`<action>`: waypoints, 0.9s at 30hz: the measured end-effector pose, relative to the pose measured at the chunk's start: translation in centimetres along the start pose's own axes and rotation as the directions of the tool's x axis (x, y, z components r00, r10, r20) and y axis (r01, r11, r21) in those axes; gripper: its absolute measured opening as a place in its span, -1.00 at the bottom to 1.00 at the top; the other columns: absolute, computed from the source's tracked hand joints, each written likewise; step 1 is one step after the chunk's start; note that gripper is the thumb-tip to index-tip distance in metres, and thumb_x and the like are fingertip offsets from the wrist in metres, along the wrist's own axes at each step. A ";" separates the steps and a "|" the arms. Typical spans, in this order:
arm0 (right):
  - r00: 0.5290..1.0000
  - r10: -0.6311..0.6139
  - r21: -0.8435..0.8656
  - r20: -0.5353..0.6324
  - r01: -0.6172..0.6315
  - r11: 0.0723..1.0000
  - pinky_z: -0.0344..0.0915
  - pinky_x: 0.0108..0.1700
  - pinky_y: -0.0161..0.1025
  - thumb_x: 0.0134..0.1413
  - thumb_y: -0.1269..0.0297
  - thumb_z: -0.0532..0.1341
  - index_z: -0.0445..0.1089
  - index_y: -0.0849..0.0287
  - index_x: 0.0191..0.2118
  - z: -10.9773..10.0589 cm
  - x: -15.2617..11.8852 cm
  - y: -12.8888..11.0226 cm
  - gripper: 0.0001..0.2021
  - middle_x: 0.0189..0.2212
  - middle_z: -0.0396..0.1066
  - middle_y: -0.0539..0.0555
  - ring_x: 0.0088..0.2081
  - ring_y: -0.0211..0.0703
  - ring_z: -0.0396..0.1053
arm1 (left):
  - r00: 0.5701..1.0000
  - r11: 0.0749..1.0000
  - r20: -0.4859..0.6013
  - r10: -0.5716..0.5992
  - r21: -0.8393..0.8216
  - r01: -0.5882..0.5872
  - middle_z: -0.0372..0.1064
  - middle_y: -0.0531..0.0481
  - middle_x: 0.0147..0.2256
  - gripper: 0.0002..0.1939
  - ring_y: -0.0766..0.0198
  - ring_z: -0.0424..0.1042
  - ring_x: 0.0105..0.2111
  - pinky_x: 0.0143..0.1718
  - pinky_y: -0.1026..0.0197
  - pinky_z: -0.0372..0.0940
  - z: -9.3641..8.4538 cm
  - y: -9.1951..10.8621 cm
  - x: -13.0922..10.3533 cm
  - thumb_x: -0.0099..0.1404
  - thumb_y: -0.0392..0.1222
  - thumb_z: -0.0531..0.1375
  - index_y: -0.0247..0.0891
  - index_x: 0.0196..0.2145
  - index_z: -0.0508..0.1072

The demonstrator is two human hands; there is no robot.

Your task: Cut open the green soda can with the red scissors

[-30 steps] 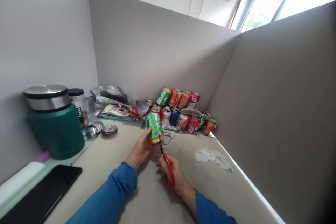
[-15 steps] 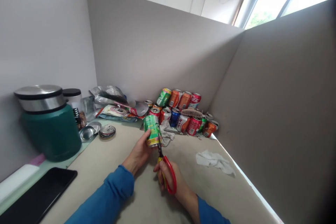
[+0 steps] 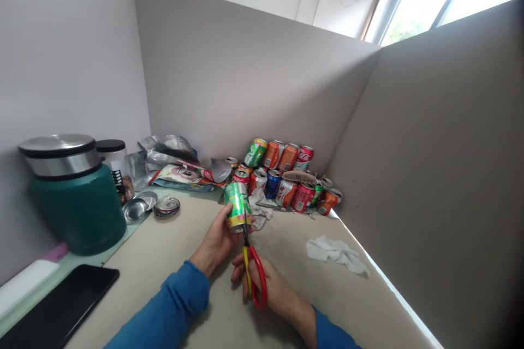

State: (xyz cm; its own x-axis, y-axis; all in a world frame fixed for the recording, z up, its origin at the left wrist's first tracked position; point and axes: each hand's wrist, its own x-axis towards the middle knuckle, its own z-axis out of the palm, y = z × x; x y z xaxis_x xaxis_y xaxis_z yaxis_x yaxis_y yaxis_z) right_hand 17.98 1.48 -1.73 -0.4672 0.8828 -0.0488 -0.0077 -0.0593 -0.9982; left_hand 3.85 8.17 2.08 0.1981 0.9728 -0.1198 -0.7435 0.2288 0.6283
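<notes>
A green and yellow drink can (image 3: 236, 204) is held above the table by my left hand (image 3: 219, 237), whose thumb lies along its left side. My right hand (image 3: 262, 281) is wrapped round the handles of a pair of scissors (image 3: 256, 278), one handle red and the other yellow. The dark blades point away from me and up, against the lower right part of the can. From here I cannot tell how far a blade goes into the metal.
Several drink cans (image 3: 286, 193) are stacked at the back. Cut metal sheets (image 3: 170, 150) and a wipes packet lie back left, near round can ends (image 3: 167, 206). A green jar (image 3: 77, 202) and a phone (image 3: 61, 305) stand left. A crumpled tissue (image 3: 336, 253) lies right.
The scissors and my right hand have shifted slightly left and down, and the handles now stand more upright. The can has been lowered a little in my left hand.
</notes>
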 end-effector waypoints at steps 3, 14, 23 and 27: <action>0.999 -0.007 -0.013 0.044 0.007 1.000 0.17 -0.49 -0.32 -0.08 -0.47 0.13 0.27 0.17 -0.09 0.0 -0.4 -1.3 -0.25 -0.24 0.40 0.12 -0.53 -0.33 0.26 | 0.999 1.000 0.025 -0.022 -0.004 0.022 0.52 -0.19 -0.34 -0.65 0.09 0.56 -0.35 -0.30 0.06 0.49 0.1 -0.1 -0.2 0.36 -0.08 0.13 -0.41 -0.04 0.41; 0.991 -0.032 -0.079 0.132 0.043 0.996 0.23 -0.38 -0.26 -0.06 -0.45 0.15 0.25 0.12 0.05 -0.4 -1.0 -1.9 -0.23 -0.09 0.33 0.17 -0.41 -0.26 0.29 | 0.997 0.999 0.074 0.027 -0.031 -0.025 0.53 -0.20 -0.25 -0.70 0.03 0.56 -0.27 -0.21 -0.01 0.47 -0.1 0.2 -0.5 0.33 -0.10 0.17 -0.36 -0.09 0.49; 0.982 -0.100 -0.080 0.164 0.114 0.990 0.21 -0.35 -0.24 -0.05 -0.47 0.09 0.24 0.13 0.07 -0.9 -1.1 -1.6 -0.20 -0.12 0.36 0.17 -0.42 -0.25 0.31 | 0.990 0.998 0.136 0.034 0.044 -0.040 0.55 -0.18 -0.19 -0.72 0.01 0.54 -0.19 -0.16 0.00 0.45 -0.5 0.0 -0.7 0.33 -0.13 0.17 -0.27 -0.06 0.51; 0.995 -0.070 -0.033 0.068 0.072 0.997 0.23 -0.38 -0.26 0.00 -0.44 0.10 0.31 0.16 -0.03 -0.3 -0.6 -0.8 -0.27 -0.23 0.36 0.11 -0.46 -0.28 0.29 | 0.994 0.997 0.109 0.002 0.071 -0.010 0.55 -0.17 -0.21 -0.72 0.05 0.55 -0.23 -0.21 0.04 0.46 -0.2 0.0 -0.8 0.33 -0.11 0.17 -0.26 -0.07 0.51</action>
State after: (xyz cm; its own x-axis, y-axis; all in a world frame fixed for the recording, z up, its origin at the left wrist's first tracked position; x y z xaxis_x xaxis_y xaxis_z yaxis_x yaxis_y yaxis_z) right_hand 18.51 1.08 -0.88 -0.5245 0.8511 0.0232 -0.0123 0.0196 -0.9997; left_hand 3.60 7.37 2.04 0.2650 0.9636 -0.0343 -0.6979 0.2163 0.6827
